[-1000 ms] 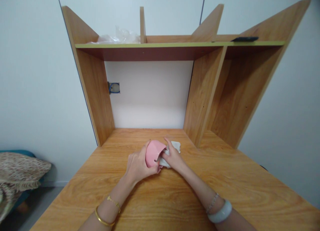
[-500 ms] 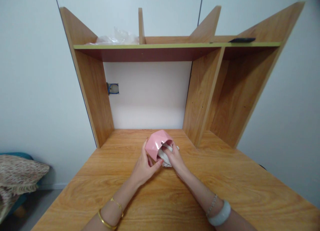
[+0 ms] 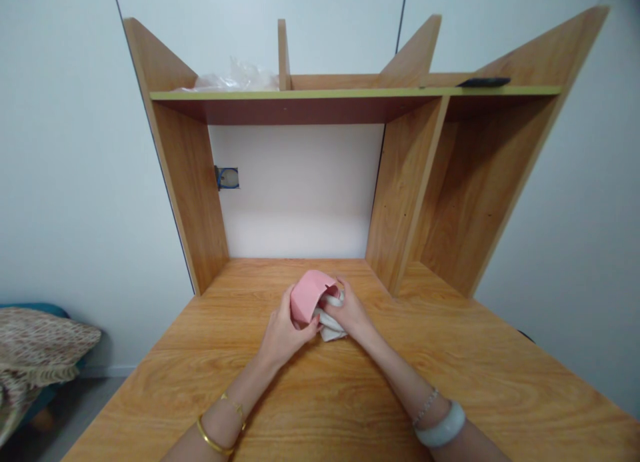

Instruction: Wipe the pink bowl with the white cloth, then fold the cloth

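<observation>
A pink faceted pot point(image 3: 309, 295) is tipped on its side above the wooden desk, its opening turned to the right. My left hand point(image 3: 286, 332) is closed around its left and lower side, the thumb near the rim. My right hand point(image 3: 350, 313) grips a white cloth point(image 3: 332, 329) at the opening, with some fingers and part of the cloth inside the pot. The rest of the cloth hangs below the rim. A small notch shows in the rim; the inside of the pot is mostly hidden.
The wooden desk point(image 3: 320, 402) carries a hutch with upright panels and a shelf point(image 3: 345, 94). Clear plastic wrapping point(image 3: 237, 77) and a flat dark object point(image 3: 484, 82) lie on that shelf. An uncovered wall box point(image 3: 229, 177) shows behind. A patterned woven blanket point(image 3: 45, 339) is at left.
The pot has turned and dropped slightly toward me in my left hand. My right hand has shifted at the opening, and more cloth hangs below the rim.
</observation>
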Motion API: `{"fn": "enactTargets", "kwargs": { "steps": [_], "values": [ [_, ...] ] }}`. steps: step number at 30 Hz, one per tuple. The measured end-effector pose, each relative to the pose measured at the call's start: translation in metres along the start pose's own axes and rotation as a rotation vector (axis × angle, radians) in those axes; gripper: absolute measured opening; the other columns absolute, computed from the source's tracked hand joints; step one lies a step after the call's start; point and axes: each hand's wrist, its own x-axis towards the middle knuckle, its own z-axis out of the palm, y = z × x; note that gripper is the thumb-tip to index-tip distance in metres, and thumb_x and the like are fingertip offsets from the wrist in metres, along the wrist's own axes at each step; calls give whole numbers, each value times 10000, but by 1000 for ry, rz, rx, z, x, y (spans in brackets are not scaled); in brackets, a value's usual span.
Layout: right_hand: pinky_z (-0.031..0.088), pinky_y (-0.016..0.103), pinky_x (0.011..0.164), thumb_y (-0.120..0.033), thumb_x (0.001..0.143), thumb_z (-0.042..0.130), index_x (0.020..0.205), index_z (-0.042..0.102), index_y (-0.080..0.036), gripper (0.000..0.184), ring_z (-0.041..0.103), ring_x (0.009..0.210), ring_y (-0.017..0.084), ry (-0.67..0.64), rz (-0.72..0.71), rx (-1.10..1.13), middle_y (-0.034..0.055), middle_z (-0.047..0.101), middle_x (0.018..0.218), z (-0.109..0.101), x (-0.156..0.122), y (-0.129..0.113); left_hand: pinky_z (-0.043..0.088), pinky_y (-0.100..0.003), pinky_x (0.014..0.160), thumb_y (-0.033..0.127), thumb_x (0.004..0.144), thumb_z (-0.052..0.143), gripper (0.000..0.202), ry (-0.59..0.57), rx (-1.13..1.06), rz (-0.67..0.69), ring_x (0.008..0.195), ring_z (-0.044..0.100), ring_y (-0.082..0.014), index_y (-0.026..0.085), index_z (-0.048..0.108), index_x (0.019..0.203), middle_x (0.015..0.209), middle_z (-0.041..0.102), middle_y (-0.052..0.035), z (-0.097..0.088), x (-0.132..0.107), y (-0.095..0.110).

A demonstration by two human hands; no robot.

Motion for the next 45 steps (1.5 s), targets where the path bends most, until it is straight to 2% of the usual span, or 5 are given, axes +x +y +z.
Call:
{"fn": "enactTargets", "kwargs": {
  "steps": [6, 13, 24, 35, 45],
  "values": [
    [377, 247, 565, -343, 708, 553, 1293, 275, -162, 672, 608, 717, 216, -11, 42, -529, 73, 644, 788, -16, -9, -27, 456, -293, 734, 292, 663, 591, 701, 3, 38, -15, 852, 584, -190, 185, 282, 1283, 1018, 602, -72, -1, 0, 2],
    [366, 262, 568, -368, 772, 477, 1324, 219, -169, 641, 610, 725, 228, -6, -25, -713, 75, 644, 783, -16, -16, -38, 456, -304, 746, 323, 670, 571, 718, 23, 140, 10, 861, 585, -206, 183, 269, 1306, 1057, 596, -73, -5, 0, 0],
    [372, 257, 624, -302, 733, 540, 1314, 247, -164, 666, 602, 794, 215, -155, -34, -648, 78, 645, 854, -16, -14, -36, 458, -312, 691, 399, 694, 523, 745, -63, 422, -5, 775, 611, -231, 179, 221, 1339, 958, 636, -80, -11, 3, 1],
    [382, 267, 616, -310, 759, 494, 1357, 140, -165, 710, 606, 783, 221, -233, -73, -695, 86, 646, 851, -14, -13, -27, 456, -317, 707, 368, 681, 533, 717, -98, 445, 6, 790, 614, -240, 180, 275, 1323, 955, 642, -70, -16, 2, 5],
    [416, 282, 663, -202, 746, 453, 1360, 113, -166, 703, 592, 781, 201, -200, -155, -356, 68, 636, 860, -13, -13, -11, 424, -355, 803, 436, 730, 524, 671, -37, 243, 43, 916, 566, -238, 209, 278, 1312, 1094, 569, -87, -13, 4, -5]
  ]
}}
